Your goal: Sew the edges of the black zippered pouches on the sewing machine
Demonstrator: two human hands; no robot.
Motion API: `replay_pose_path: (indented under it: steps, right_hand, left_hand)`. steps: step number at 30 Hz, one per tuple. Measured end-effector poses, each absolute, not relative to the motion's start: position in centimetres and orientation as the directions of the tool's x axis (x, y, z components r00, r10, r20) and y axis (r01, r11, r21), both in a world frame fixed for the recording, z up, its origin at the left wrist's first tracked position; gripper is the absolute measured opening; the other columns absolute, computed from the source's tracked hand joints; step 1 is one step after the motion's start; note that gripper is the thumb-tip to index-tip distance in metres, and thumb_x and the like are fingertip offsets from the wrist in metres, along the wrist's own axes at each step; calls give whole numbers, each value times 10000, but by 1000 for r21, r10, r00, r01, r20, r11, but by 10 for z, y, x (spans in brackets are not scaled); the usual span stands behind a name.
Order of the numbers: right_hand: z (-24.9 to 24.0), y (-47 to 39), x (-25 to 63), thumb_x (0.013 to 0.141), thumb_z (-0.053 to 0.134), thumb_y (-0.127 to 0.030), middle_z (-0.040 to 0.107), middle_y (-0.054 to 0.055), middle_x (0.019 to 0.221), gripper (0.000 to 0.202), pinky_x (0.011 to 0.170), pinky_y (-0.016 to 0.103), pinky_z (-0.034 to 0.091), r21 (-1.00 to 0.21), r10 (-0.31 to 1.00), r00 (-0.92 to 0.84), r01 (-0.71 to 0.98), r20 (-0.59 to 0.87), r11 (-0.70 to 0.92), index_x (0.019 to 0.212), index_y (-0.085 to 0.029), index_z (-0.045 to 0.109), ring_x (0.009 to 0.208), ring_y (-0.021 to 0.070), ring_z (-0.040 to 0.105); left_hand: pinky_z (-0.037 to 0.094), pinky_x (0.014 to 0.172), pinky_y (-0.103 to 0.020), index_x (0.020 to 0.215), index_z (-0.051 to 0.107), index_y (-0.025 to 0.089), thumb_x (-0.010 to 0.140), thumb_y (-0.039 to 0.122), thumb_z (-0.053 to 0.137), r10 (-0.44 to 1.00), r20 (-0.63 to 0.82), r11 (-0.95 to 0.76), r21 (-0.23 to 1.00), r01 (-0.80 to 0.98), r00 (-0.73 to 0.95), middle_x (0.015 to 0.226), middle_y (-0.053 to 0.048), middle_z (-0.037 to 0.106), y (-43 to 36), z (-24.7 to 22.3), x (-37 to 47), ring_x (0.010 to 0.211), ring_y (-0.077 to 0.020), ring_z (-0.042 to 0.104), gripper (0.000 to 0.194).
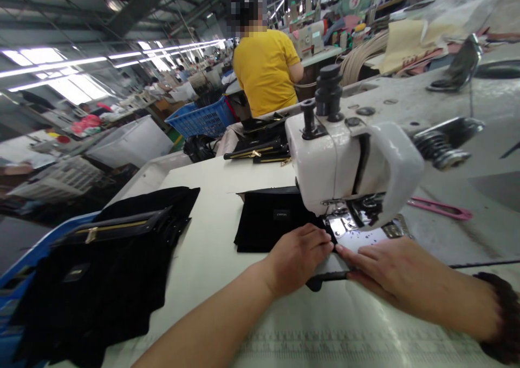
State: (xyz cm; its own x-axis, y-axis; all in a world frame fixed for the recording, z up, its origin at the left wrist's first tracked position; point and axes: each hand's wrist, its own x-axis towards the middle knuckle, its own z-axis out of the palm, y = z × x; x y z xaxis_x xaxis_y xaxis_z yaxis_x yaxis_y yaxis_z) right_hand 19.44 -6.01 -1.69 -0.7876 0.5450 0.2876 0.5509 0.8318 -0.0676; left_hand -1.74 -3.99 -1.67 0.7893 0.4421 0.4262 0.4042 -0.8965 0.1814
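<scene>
A black fabric panel (264, 222) with a small label lies on the pale table, its right edge by the presser foot of a white sewing machine (320, 168). My left hand (300, 257) rests on the panel's lower right corner, fingers bent together and gripping it there. On the other side of that corner is my right hand (377, 268), fingers stretched out low over the machine bed, index fingertip at the fabric's edge. The needle is hard to make out behind the machine head. A dark elastic band (495, 314) circles my right wrist.
Black pouch pieces with a gold zipper (117, 232) are piled at left over a blue crate (65, 230). More zippered pieces (260, 146) lie behind the machine head. Pink thread snips (441, 208) lie at right. A person in a yellow shirt (264, 70) is ahead.
</scene>
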Motion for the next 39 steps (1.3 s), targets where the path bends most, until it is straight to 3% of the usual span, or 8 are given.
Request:
replay_pose_path:
  steps: [9, 17, 29, 34, 37, 39]
  right_hand:
    - [-16, -63, 194, 1009, 132, -331, 585, -6, 615, 470, 441, 325, 307, -93, 561, -769, 562, 306, 822, 1024, -128, 555, 489, 160, 567]
    - [-16, -62, 194, 1007, 134, -341, 582, -4, 619, 467, 427, 332, 302, -99, 570, -773, 567, 278, 818, 1057, -122, 544, 479, 164, 561]
    - [-17, -62, 194, 1011, 154, -325, 587, -16, 621, 427, 438, 323, 281, -92, 568, -771, 568, 288, 818, 1066, -136, 533, 493, 150, 567]
    - [-18, -62, 196, 1006, 206, -318, 570, -24, 622, 361, 447, 327, 249, -114, 576, -770, 569, 275, 814, 1075, -149, 517, 489, 157, 551]
    - [-17, -61, 197, 999, 262, -317, 553, -25, 624, 307, 455, 331, 215, -114, 562, -779, 554, 280, 825, 1035, -173, 531, 477, 161, 514]
    - [-16, -63, 196, 995, 284, -296, 540, -23, 625, 279, 467, 332, 197, -99, 536, -792, 532, 292, 841, 1006, -185, 540, 482, 161, 489]
  left_hand:
    - [491, 866, -280, 888, 648, 141, 886, 152, 519, 539, 336, -840, 145, 523, 772, 867, -39, 639, -26, -17, -18, 894, -180, 589, 129]
    - [498, 848, -260, 780, 643, 141, 852, 151, 594, 527, 340, -843, 92, 530, 779, 817, -25, 665, -11, -15, -19, 863, -159, 617, 87]
    - [492, 868, -293, 820, 675, 146, 903, 177, 512, 567, 272, -820, 98, 564, 778, 879, -48, 681, -7, -12, -18, 931, -173, 610, 186]
    - [476, 881, -329, 939, 692, 181, 888, 226, 539, 659, 176, -749, 235, 619, 731, 1006, -59, 648, 7, 0, -39, 990, -200, 578, 168]
    - [464, 895, -376, 1073, 654, 177, 884, 238, 546, 707, 61, -702, 182, 689, 704, 1081, -93, 611, 1, 20, -50, 997, -222, 573, 226]
    - [497, 825, -356, 1168, 604, 174, 882, 268, 550, 748, -120, -639, 138, 757, 653, 1048, -101, 608, -17, 34, -50, 903, -212, 606, 305]
